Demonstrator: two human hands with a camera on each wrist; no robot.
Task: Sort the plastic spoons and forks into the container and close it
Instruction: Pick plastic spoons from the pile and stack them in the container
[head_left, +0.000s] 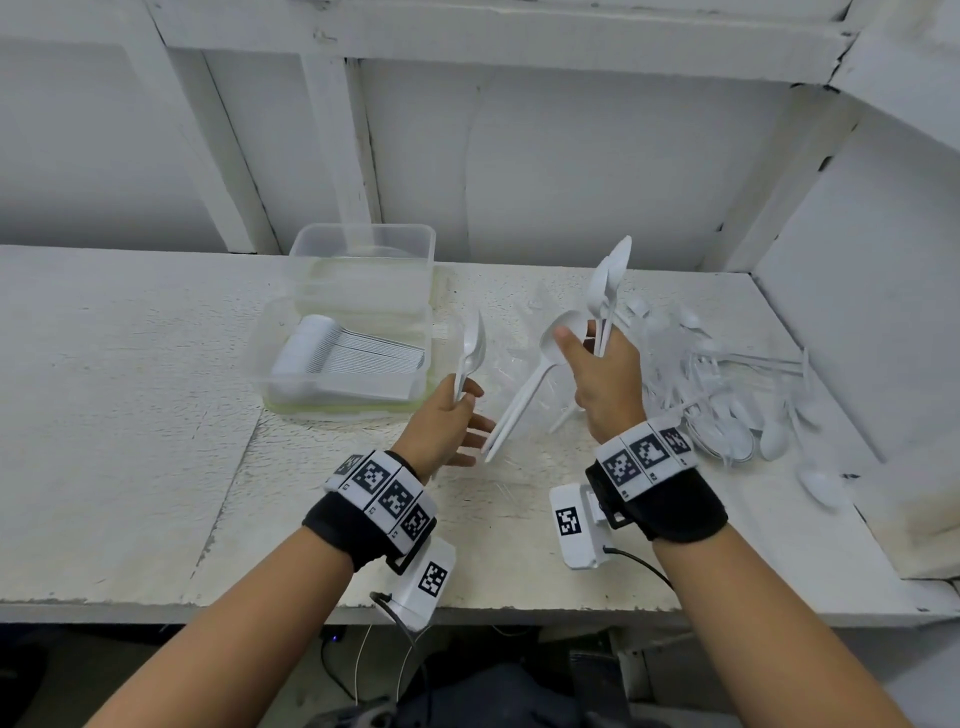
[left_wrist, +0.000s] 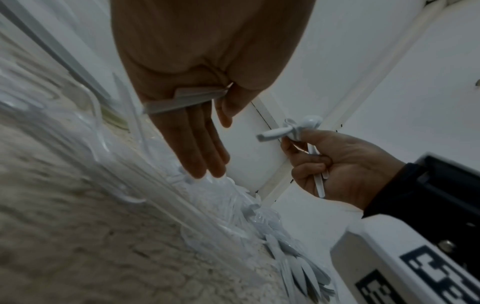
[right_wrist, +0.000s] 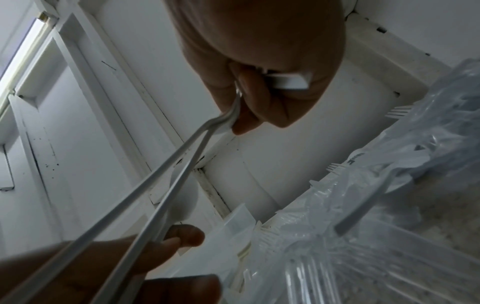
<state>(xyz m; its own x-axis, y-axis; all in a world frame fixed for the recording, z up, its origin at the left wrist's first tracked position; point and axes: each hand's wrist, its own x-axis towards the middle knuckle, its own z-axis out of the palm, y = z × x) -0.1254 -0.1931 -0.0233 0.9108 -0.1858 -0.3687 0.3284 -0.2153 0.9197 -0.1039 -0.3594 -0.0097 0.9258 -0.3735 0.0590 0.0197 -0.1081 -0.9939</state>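
Observation:
A clear container (head_left: 266, 338) on the bench holds a neat row of white spoons (head_left: 332, 349). My left hand (head_left: 462, 405) hovers just right of it and pinches a couple of white spoons (head_left: 470, 353) upright between thumb and forefinger, its other fingers straight (left_wrist: 197, 144). My right hand (head_left: 597, 374) grips several spoons: a bunch (head_left: 609, 291) points up. Two more (head_left: 524, 400) slant down-left with their handle ends by my left fingers (right_wrist: 182, 236). The right wrist view shows handle ends (right_wrist: 285, 82) clamped in the right fist (right_wrist: 259, 98).
A second clear tub (head_left: 363, 249) stands right behind the container. A loose pile of white spoons and forks (head_left: 727, 400) with clear plastic wrap (right_wrist: 363, 205) lies at the right, near the side wall. The bench's front edge (head_left: 208, 605) is below my wrists.

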